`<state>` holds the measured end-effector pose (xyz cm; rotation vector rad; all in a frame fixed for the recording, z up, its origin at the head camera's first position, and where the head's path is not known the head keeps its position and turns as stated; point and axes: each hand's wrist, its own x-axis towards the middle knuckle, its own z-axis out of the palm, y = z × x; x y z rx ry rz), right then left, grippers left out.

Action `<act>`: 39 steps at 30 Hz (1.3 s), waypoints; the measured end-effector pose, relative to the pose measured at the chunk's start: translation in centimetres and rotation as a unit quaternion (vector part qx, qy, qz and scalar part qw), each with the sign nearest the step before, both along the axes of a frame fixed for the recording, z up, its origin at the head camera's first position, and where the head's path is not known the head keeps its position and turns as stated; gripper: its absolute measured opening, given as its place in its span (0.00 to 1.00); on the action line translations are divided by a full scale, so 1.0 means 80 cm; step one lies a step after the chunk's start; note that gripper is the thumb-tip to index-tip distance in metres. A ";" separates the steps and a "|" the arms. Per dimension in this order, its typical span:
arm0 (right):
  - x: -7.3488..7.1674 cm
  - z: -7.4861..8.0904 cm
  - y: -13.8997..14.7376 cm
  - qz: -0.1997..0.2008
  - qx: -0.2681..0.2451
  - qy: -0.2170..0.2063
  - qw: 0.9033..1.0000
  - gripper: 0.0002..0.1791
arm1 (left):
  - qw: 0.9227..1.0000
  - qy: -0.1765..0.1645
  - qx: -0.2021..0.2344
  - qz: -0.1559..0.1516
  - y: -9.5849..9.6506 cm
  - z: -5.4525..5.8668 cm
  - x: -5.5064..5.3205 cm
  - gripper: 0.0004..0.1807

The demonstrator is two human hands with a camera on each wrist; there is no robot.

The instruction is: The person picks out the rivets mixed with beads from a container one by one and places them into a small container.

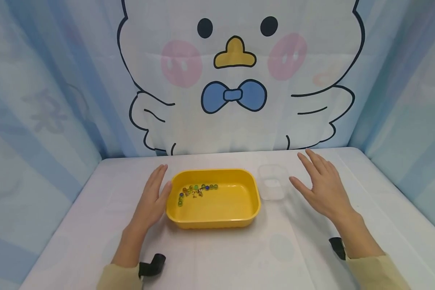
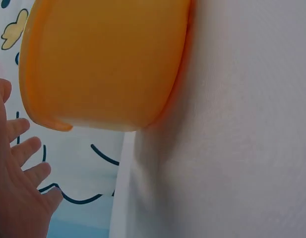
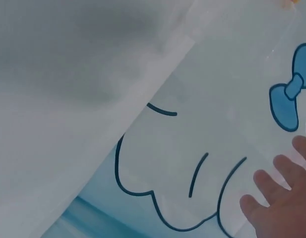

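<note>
A yellow plastic tray [image 1: 221, 205] sits on the white table, with several glass marbles [image 1: 196, 187] and a few small gold-coloured pieces [image 1: 197, 193] gathered in its left half. Just left of the tray is my left hand [image 1: 151, 201], fingers extended and thumb near the rim. In the left wrist view the tray's side wall [image 2: 108, 64] fills the upper middle, beside the spread fingers. My right hand [image 1: 324, 189] is raised over the table to the right, fingers spread and holding nothing. Between it and the tray stands a clear plastic container [image 1: 273, 183].
The white table [image 1: 235, 257] ends at a curtain [image 1: 235, 129] printed with a cartoon bird. More blue and white curtain [image 1: 32, 133] hangs on the left, and another [image 1: 409, 112] on the right. Black straps [image 1: 153, 265] are on both wrists.
</note>
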<state>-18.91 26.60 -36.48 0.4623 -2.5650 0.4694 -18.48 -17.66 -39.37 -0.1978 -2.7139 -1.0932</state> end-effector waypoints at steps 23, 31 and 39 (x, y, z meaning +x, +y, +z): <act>-0.019 0.008 -0.048 0.010 -0.031 0.046 0.998 0.36 | 0.968 -0.097 0.230 0.007 0.010 -0.013 -0.043 0.29; -0.024 0.005 -0.068 0.021 -0.048 0.037 0.998 0.35 | 0.937 -0.112 0.330 -0.013 0.009 -0.029 -0.049 0.27; -0.034 0.010 -0.090 0.051 -0.049 0.039 0.997 0.34 | 0.918 -0.124 0.374 -0.037 0.013 -0.037 -0.050 0.27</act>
